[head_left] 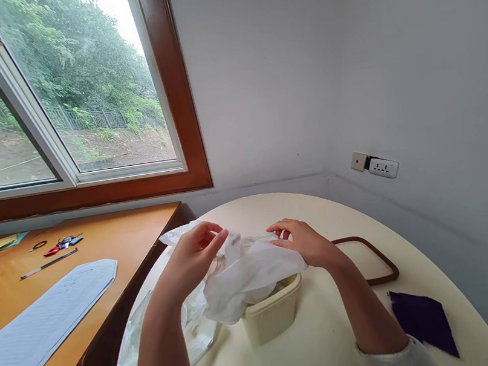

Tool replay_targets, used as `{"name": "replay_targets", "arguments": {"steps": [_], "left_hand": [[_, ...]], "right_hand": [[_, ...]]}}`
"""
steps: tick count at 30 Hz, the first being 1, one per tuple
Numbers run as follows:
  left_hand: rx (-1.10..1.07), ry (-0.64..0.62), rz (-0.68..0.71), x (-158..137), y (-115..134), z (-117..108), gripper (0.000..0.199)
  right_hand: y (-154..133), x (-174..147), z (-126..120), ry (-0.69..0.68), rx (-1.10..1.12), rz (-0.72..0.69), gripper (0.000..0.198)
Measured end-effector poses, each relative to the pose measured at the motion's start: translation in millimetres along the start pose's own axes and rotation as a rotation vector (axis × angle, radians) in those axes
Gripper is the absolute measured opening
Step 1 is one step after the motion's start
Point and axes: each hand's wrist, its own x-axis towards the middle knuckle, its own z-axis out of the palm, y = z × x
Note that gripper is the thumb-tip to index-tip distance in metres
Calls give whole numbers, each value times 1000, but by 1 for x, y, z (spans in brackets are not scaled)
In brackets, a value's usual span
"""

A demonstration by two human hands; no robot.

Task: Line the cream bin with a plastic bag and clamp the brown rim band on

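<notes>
A white, crumpled plastic bag (pixel 252 270) covers most of the opening of a small cream trash bin (pixel 273 319) on the round table. My left hand (pixel 194 251) is at the bag's upper left, thumb and forefinger pinched together at its edge. On the other side, my right hand (pixel 303 240) has curled fingers and a thumb on the bag's right part, above the bin's rim. More thin translucent plastic (pixel 197 330) spreads over the table beneath and beside my left forearm. The bin's inside is mostly hidden by the bag.
Right of the bin lie a brown rounded frame (pixel 394 270) and a dark purple cloth piece (pixel 423 321) on the round cream table (pixel 327 342). An orange desk (pixel 133 236) at left carries papers (pixel 55 333), a pen (pixel 49 264) and keys (pixel 67 242). Walls stand behind and right.
</notes>
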Motion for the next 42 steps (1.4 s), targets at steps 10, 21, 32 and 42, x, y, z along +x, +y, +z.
{"name": "replay_targets", "arguments": {"steps": [10,21,32,42], "left_hand": [[263,-143,-4,-2,2,2,43],[161,-424,277,-22,31,11,33],[206,-442,309,-39,37,7,35],[187,-198,169,-47,40,-2,37]], "right_hand": [[-4,7,-2,269,67,24,18],[-11,1,-1,239,-20,-230,53],[-35,-12,2,39,-48,-333,28],[-32,-29,-25,463,216,-417,19]]}}
